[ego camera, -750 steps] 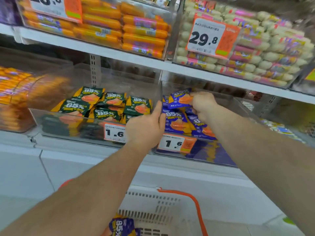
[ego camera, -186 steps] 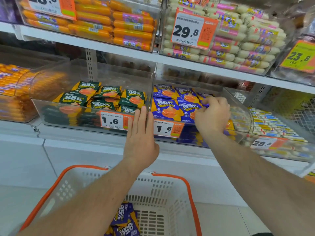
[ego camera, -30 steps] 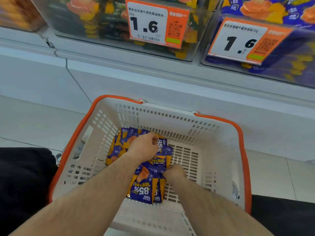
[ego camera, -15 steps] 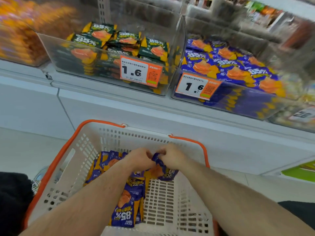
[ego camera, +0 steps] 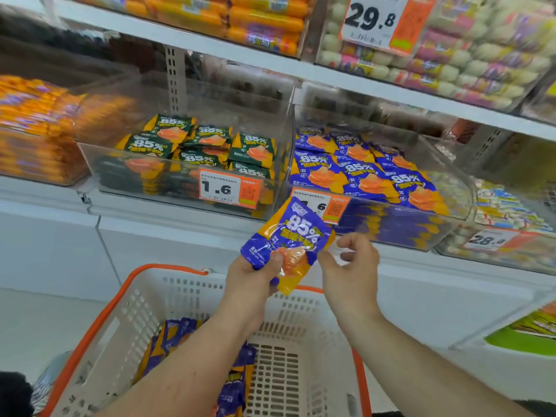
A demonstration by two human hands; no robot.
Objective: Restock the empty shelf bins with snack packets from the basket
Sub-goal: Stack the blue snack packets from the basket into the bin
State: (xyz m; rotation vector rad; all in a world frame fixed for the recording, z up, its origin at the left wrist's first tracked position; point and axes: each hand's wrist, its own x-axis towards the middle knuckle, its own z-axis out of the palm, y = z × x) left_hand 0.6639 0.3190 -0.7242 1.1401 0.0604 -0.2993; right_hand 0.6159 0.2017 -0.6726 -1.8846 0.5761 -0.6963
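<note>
1. Left hand [ego camera: 251, 281]: bare; no glove, ring or other wear visible.
2. Right hand [ego camera: 352, 266]: bare; no glove or ring visible.
3. Left forearm [ego camera: 192, 365]: uncovered along its whole visible length; no sleeve, watch or band; fine hair on the surface.
4. Right forearm [ego camera: 421, 362]: uncovered to the frame edge; no sleeve, watch or band.
5. Dark garment [ego camera: 13, 392]: black fabric at the lower left corner; type cannot be told.
</note>
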